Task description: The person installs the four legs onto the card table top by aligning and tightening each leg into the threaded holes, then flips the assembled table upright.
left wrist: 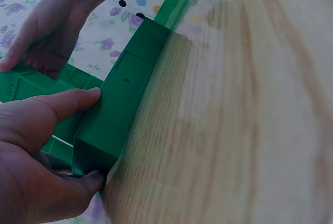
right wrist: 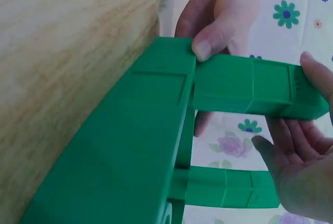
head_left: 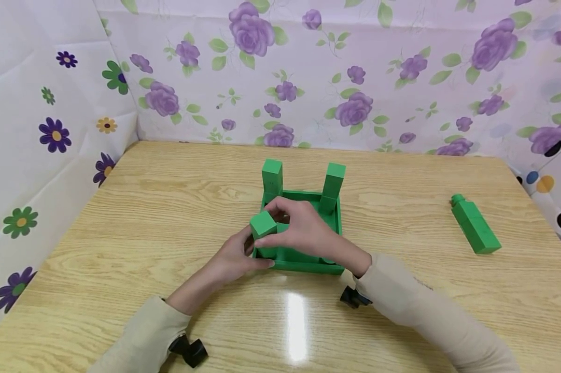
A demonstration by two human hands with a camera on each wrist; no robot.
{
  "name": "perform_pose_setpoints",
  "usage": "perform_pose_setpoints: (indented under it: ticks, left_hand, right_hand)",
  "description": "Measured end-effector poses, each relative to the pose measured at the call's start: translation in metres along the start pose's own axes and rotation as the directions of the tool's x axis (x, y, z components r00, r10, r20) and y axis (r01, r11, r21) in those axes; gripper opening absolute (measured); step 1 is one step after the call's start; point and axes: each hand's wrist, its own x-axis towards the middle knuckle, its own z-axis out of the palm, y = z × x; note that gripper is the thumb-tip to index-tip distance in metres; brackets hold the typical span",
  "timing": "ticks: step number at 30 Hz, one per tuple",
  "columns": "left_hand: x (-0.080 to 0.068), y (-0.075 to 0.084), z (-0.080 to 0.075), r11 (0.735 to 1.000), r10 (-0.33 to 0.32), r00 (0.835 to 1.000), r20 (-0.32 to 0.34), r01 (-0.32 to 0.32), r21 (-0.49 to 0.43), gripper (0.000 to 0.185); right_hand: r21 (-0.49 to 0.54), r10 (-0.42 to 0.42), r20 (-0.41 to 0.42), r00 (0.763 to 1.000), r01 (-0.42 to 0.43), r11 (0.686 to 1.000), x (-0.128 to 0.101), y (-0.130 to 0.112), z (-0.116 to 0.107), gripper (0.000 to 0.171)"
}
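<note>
A shallow square green tray (head_left: 304, 267) sits mid-table. My left hand (head_left: 231, 259) grips its near left corner, thumb on the rim in the right wrist view. At that same corner stands a square green post (head_left: 263, 225), made of stacked segments. Its upper end is pinched by my right hand (head_left: 304, 228), thumb on one face and fingers on another, as the right wrist view shows. The post's lower end (right wrist: 221, 86) meets the tray's rim. Two similar upright posts, the far left post (head_left: 272, 178) and the far right post (head_left: 334, 181), rise from the back corners.
Another green post (head_left: 475, 225) lies on its side at the right of the wooden table (head_left: 392, 217), its round knob pointing away. Behind the table hangs a flowered cloth (head_left: 308, 77). A second patterned cloth (head_left: 38, 155) covers the left side.
</note>
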Motion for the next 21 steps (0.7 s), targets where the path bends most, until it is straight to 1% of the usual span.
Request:
perform_pose_setpoints:
  ticks: [5,11,16,21]
  left_hand:
    - [0.000,0.000,0.000,1.000,0.012,1.000,0.003,-0.012,-0.001,0.082]
    - [0.000,0.000,0.000,1.000,0.028,1.000,0.005,-0.028,-0.001,0.080]
    - [0.000,-0.002,0.000,0.999,0.047,0.999,0.006,-0.047,-0.004,0.077]
    - [0.000,-0.002,0.000,0.999,0.048,0.999,0.002,-0.048,-0.008,0.076]
  right_hand:
    - [-0.074,-0.034,-0.076,0.997,0.028,0.997,-0.003,-0.004,0.006,0.039]
    - [-0.167,-0.036,-0.150,0.988,0.010,0.986,-0.006,-0.007,0.011,0.041]
    - [-0.201,-0.036,-0.195,0.980,-0.004,0.980,-0.007,-0.008,0.014,0.041]
    - [-0.212,-0.023,-0.214,0.977,-0.024,0.977,-0.007,-0.010,0.017,0.040]
